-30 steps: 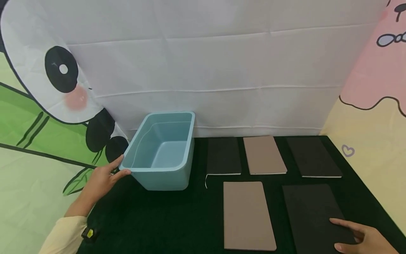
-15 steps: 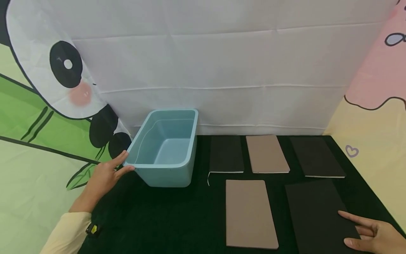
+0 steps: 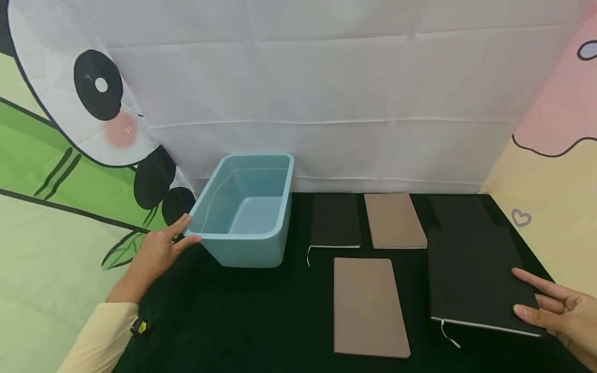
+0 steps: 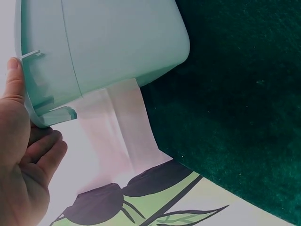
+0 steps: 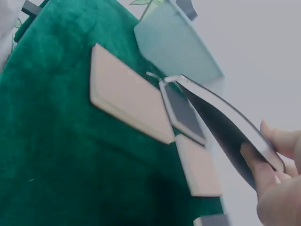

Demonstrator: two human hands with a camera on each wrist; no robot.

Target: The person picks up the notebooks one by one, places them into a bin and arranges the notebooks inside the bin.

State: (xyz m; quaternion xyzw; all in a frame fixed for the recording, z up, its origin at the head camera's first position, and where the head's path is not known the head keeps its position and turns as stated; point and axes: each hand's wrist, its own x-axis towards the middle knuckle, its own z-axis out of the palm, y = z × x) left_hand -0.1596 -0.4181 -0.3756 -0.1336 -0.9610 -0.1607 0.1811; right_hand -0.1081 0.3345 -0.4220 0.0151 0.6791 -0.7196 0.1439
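Observation:
My left hand (image 3: 158,256) grips the near left corner of a light blue plastic tub (image 3: 247,251), thumb on one side of the rim and fingers curled under it in the left wrist view. At the right, my right hand (image 3: 562,308) pinches the right edge of a large black notebook (image 3: 480,280). In the right wrist view that notebook (image 5: 221,120) is off the cloth and tilted, thumb on one cover and fingers on the other. A white ribbon hangs from its near edge. It partly covers another black notebook (image 3: 466,207) behind.
A beige notebook (image 3: 370,308) lies front centre on the dark green cloth (image 3: 242,316). Behind it lie a smaller black notebook (image 3: 336,220) and another beige one (image 3: 395,221). A white fabric backdrop (image 3: 317,103) and printed side panels enclose the table.
My right hand has lifted the large black notebook off the cloth, and its ribbon now shows. My left hand stays on the tub's rim. The head view has shifted slightly.

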